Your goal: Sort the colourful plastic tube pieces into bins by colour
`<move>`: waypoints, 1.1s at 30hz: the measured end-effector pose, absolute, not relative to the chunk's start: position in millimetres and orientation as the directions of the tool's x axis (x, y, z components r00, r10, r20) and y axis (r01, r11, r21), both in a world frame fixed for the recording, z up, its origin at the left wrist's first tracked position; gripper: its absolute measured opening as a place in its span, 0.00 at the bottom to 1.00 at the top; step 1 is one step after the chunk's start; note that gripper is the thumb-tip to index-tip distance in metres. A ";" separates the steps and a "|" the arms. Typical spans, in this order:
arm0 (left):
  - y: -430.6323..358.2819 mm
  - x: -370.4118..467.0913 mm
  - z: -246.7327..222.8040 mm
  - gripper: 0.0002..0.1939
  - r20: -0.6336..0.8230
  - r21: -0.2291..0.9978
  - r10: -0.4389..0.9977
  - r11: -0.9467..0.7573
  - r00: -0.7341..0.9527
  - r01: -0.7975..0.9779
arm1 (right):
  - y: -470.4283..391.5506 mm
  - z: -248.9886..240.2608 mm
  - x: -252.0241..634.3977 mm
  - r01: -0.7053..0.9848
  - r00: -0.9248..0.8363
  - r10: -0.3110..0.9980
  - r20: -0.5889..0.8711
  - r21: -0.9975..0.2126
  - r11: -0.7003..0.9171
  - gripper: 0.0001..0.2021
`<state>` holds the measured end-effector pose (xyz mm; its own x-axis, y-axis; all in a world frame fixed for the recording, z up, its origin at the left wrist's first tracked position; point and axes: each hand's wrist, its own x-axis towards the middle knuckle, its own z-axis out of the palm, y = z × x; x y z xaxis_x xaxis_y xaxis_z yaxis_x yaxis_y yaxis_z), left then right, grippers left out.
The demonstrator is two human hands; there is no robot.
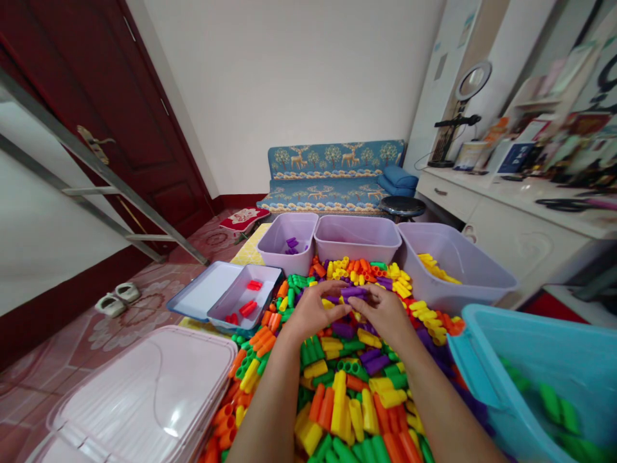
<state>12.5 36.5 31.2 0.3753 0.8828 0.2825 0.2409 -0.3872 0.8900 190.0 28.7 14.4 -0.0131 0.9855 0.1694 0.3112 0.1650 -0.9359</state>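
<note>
Both my hands meet over a large pile of green, orange, yellow and purple plastic pieces (pixel 340 402). Between them is a purple piece (pixel 353 292). My right hand (pixel 384 313) has its fingers closed on that piece from the right. My left hand (pixel 315 312) is curved at its left side, with thumb and fingertips close to the purple piece; what they grip is too small to make out. Beyond the hands, a lilac bin (pixel 289 262) at the left holds a few purple pieces, and another lilac bin (pixel 463 292) at the right holds yellow ones.
A middle lilac bin (pixel 357 247) stands behind the pile. At left are a small box (pixel 222 315) with red pieces and stacked clear lids (pixel 144 386). A blue bin (pixel 540 328) with green pieces is at the right. A patterned sofa (pixel 332 186) stands behind.
</note>
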 end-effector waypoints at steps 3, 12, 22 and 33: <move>37.3 13.7 30.8 0.21 0.286 0.877 0.890 -0.393 0.356 0.277 | 26.3 16.9 188.8 0.346 -0.004 0.989 0.149 -0.927 0.141 0.15; 38.0 7.3 30.6 0.22 0.169 0.959 0.884 -0.249 0.436 0.132 | 23.5 20.4 188.6 0.278 -0.035 0.999 0.037 -0.959 0.045 0.15; 34.6 -15.3 44.3 0.17 -0.034 0.968 0.919 -0.067 0.392 0.241 | 24.8 14.2 195.5 0.402 -0.130 0.990 -0.047 -0.916 0.009 0.12; 60.7 -13.0 30.0 0.31 0.077 0.997 0.993 -0.076 -0.089 0.010 | 27.1 7.6 196.0 0.428 -0.097 0.995 -0.024 -0.904 0.020 0.10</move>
